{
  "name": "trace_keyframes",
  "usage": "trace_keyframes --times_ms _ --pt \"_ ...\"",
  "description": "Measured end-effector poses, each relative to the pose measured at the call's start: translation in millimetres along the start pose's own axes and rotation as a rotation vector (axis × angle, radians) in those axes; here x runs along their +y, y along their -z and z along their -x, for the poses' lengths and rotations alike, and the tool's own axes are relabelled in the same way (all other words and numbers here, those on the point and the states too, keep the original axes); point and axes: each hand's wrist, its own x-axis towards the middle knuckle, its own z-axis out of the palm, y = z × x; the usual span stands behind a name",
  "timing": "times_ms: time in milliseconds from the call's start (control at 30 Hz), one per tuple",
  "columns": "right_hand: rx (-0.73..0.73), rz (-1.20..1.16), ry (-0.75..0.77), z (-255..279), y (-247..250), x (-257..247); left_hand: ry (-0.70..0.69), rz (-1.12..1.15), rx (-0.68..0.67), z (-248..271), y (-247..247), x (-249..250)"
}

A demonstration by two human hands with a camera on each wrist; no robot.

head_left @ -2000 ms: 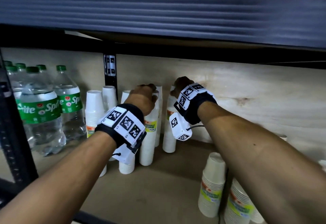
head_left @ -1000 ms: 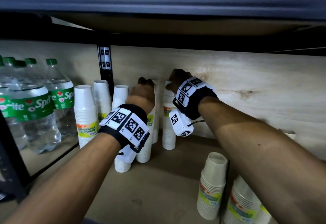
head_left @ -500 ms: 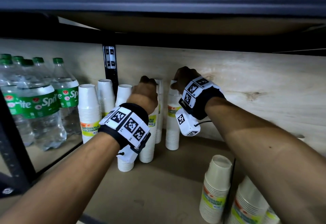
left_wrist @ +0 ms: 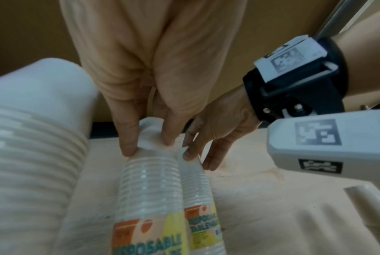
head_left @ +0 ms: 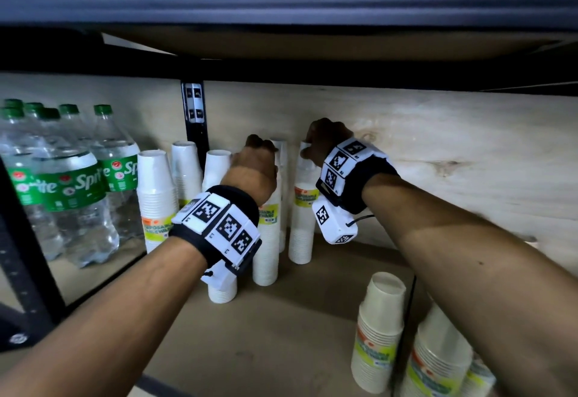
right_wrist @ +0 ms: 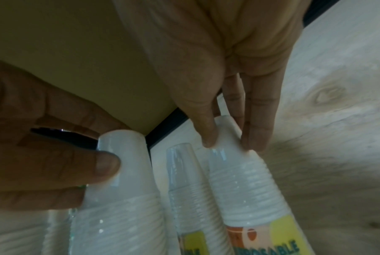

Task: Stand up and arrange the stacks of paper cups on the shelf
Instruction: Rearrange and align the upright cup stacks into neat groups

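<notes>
Several stacks of upside-down white paper cups in clear wrap stand on the wooden shelf (head_left: 281, 327). My left hand (head_left: 259, 152) pinches the top of a tall stack (head_left: 266, 249); the left wrist view shows its fingers (left_wrist: 128, 148) on either side of that stack's (left_wrist: 149, 186) top cup. My right hand (head_left: 316, 146) pinches the top of the neighbouring stack (head_left: 301, 227) near the back wall, fingertips (right_wrist: 208, 141) on its (right_wrist: 241, 179) top cup. Both stacks stand upright, close together. A third stack (right_wrist: 180, 176) stands between and behind them.
Other upright cup stacks (head_left: 156, 190) stand to the left, beside the Sprite bottles (head_left: 72, 183) beyond a black upright (head_left: 195, 121). Two cream cup stacks (head_left: 380, 334) stand at the front right. The upper shelf (head_left: 281, 43) hangs low overhead. Bare board shows in front.
Both hands keep their hold on the tops of the two stacks. Only the head view has shifted slightly; the stacks stand in about the same place.
</notes>
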Motion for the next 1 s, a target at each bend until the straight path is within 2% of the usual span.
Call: trace_keyframes --times_ms 200,733,1000 --pt "-0.033 -0.003 0.047 -1.6 -1.7 5.3 -0.037 0.008 0.032 4.1 0.6 -4.9" --pt "-0.058 0.033 0.051 7.9 2.1 1.8 -0.096 0.094 0.084 11.1 2.9 -15.2" --pt "-0.077 0.083 0.031 31.3 18.5 -4.2 -0.07 0.132 0.231 23.3 30.1 -24.4"
